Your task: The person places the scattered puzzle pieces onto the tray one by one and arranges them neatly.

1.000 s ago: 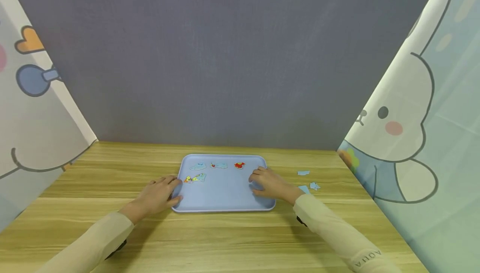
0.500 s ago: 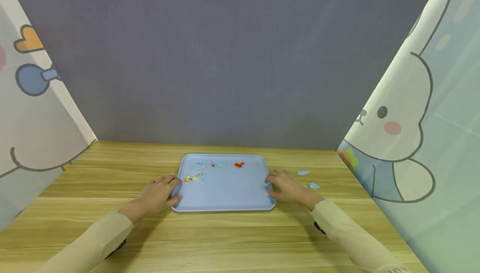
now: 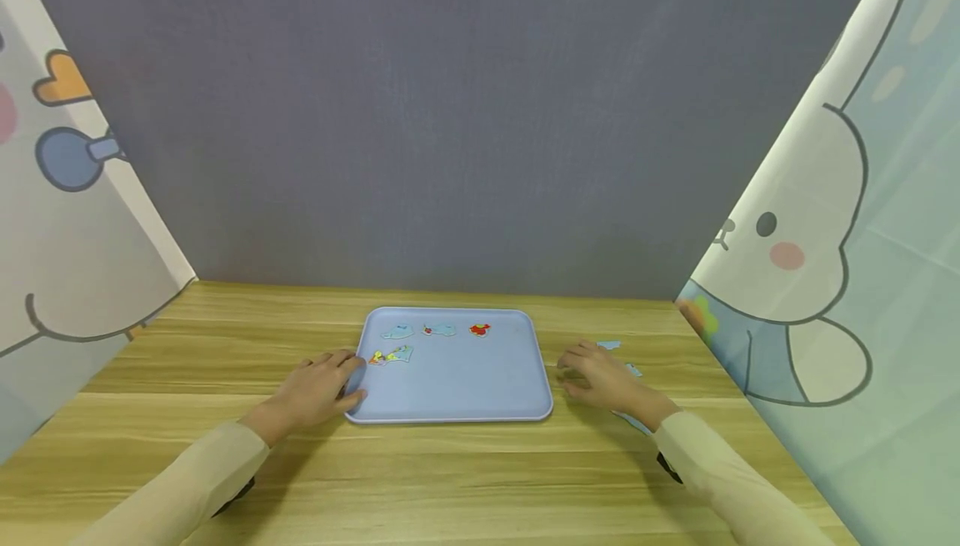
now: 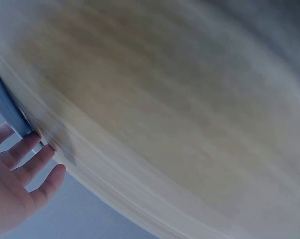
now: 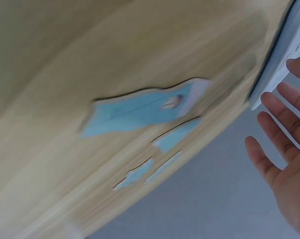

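Note:
A pale blue tray [image 3: 465, 375] lies on the wooden table. In it are several puzzle pieces: a light blue one [image 3: 397, 333], another light blue piece [image 3: 441, 330], a red one [image 3: 479, 330] and a yellow-and-blue part [image 3: 393, 355]. My left hand [image 3: 318, 388] rests on the tray's left rim with relaxed, spread fingers. Just off the right rim, my right hand [image 3: 603, 379] hovers over the table, its fingers loosely bent and holding nothing. Light blue puzzle pieces lie around it; the right wrist view shows a large one [image 5: 145, 110] and several smaller ones [image 5: 134, 174].
The wooden table [image 3: 450, 479] extends around the tray. A grey panel [image 3: 442, 129] stands behind it. Cloths printed with cartoon figures hang on the left [image 3: 90, 246] and on the right [image 3: 900, 296].
My right hand has moved right, from inside the tray across its right rim to above the table by the loose pieces. The left hand and the tray have stayed in place.

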{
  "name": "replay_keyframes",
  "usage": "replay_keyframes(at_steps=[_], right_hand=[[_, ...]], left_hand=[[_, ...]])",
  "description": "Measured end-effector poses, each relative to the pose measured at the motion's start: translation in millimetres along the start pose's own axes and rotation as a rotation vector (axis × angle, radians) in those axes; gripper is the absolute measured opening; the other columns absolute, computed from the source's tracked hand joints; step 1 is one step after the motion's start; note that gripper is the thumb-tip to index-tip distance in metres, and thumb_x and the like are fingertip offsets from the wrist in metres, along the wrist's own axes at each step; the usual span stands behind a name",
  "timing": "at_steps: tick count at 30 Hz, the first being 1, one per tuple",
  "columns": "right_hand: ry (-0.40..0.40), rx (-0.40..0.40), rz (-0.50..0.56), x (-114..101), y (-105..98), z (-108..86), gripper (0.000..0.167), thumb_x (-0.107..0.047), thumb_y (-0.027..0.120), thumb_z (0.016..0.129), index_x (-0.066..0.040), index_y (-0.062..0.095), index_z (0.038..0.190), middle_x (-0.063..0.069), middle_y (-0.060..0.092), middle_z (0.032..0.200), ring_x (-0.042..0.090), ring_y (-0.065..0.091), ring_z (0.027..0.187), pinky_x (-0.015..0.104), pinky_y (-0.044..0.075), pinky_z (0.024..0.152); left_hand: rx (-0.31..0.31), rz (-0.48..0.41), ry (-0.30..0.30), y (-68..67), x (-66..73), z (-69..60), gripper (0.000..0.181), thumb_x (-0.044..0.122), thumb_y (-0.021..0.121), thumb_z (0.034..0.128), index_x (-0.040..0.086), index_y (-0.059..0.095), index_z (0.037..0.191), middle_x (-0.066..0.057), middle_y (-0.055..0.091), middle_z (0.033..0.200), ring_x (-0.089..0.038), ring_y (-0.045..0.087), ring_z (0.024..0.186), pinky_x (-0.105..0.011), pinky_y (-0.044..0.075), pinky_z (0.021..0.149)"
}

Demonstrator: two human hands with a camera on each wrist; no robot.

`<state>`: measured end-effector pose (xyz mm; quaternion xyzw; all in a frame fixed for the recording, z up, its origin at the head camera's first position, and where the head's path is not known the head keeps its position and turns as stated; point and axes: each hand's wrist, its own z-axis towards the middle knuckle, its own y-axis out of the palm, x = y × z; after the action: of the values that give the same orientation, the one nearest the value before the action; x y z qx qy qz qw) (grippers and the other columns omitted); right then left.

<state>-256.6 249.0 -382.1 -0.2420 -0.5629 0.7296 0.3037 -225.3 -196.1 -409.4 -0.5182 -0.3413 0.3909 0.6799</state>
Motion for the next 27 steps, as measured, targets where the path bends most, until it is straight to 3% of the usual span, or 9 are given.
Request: replay_keyframes(at_steps=[3, 10, 18, 27], right_hand=[[0.007, 0.002, -0.011, 4.6, 0.6, -8.1, 0.023, -0.019, 0.070, 0.078, -0.009, 0.064, 0.098, 0.002, 0.064, 0.100, 0.020, 0.056, 0.094, 0.040, 0.050, 0.079], [0.012, 0.022, -0.005, 15.5, 3.6, -27.5, 0.023, -0.016, 0.072, 0.076, -0.008, 0.064, 0.096, 0.002, 0.064, 0.097, 0.024, 0.059, 0.094, 0.044, 0.049, 0.086], [0.020, 0.047, -0.052, 21.2, 4.7, -47.0, 0.023, -0.021, 0.072, 0.077, -0.009, 0.065, 0.095, -0.001, 0.064, 0.093, 0.017, 0.058, 0.085, 0.033, 0.052, 0.072], [0.076, 0.026, -0.050, 20.8, 0.2, -60.7, 0.019, -0.019, 0.072, 0.076, -0.012, 0.064, 0.093, -0.002, 0.063, 0.093, 0.016, 0.055, 0.084, 0.034, 0.051, 0.070]], left_hand=[[0.004, 0.003, -0.002, 0.9, -0.3, 0.0, 0.047, 0.039, 0.062, 0.0840, 0.005, 0.056, 0.117, -0.018, 0.055, 0.121, -0.040, 0.054, 0.109, -0.060, 0.046, 0.077], [0.006, 0.000, -0.006, 0.6, 0.0, -0.1, 0.048, 0.039, 0.062, 0.0838, 0.005, 0.056, 0.117, -0.019, 0.055, 0.122, -0.040, 0.054, 0.110, -0.060, 0.046, 0.078], [0.013, 0.001, -0.001, 0.3, 0.0, 0.1, 0.047, 0.038, 0.062, 0.0837, 0.005, 0.056, 0.116, -0.019, 0.055, 0.121, -0.040, 0.054, 0.108, -0.060, 0.046, 0.078], [0.015, 0.001, 0.001, 0.7, -0.8, 0.1, 0.047, 0.037, 0.062, 0.0839, 0.004, 0.056, 0.116, -0.020, 0.055, 0.121, -0.041, 0.054, 0.108, -0.060, 0.046, 0.078]])
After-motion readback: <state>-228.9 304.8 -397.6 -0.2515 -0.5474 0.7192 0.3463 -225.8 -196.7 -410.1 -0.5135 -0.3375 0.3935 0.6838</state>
